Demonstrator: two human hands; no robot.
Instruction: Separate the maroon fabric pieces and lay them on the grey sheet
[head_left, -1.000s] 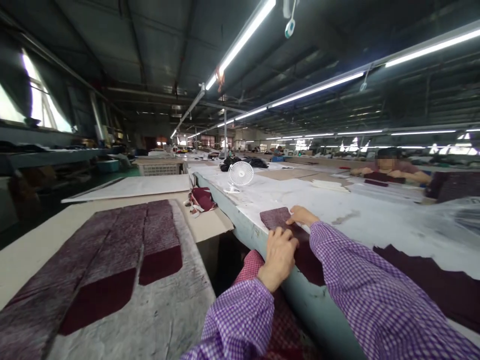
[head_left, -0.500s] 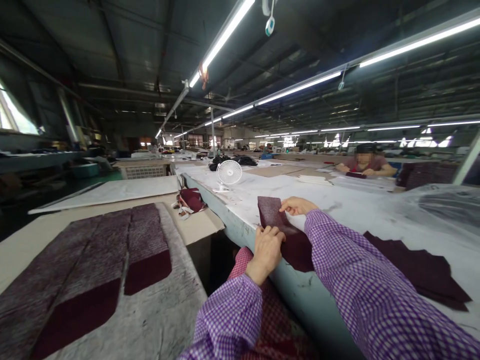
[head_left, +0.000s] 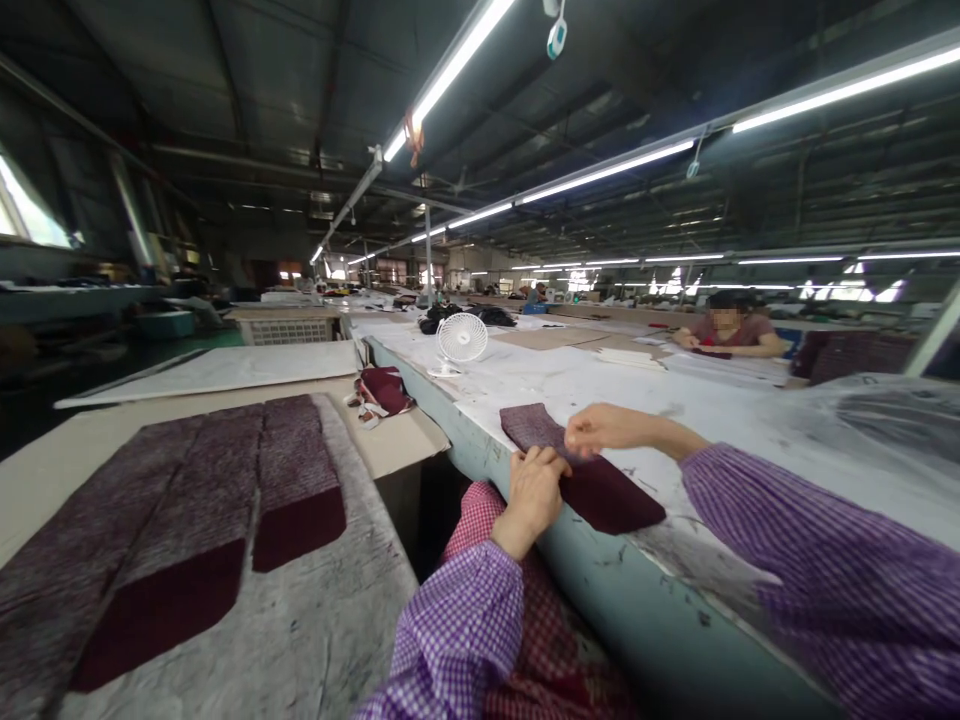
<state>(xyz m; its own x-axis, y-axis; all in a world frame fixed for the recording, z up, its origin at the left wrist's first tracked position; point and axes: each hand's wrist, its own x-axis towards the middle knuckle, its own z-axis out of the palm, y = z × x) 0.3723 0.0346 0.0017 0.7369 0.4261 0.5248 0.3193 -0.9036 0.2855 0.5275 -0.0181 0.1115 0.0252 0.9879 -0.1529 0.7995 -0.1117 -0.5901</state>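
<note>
A maroon fabric piece (head_left: 615, 497) lies across the near edge of the long white-topped table, its left part speckled grey and its right part plain dark. My left hand (head_left: 534, 492) grips the near edge of this piece with bent fingers; the thumb is hidden. Just over the speckled part is my right hand (head_left: 600, 430), fingers curled together and tips close to the cloth. Whether they pinch anything cannot be made out. On the lower surface to my left lie several similar fabric pieces (head_left: 300, 530), speckled with plain maroon ends.
A small white fan (head_left: 461, 338) stands on the table (head_left: 555, 375) ahead. Maroon scraps (head_left: 382, 392) lie on the cardboard at the left. Clear plastic sheeting (head_left: 885, 415) covers something on the right. A person (head_left: 727, 325) works at the far right. A gap separates the two surfaces.
The raised far end of the fabric piece has come down flat. My right hand has left that end, and its forearm has swung right, hiding the dark pieces there. My left hand stays put.
</note>
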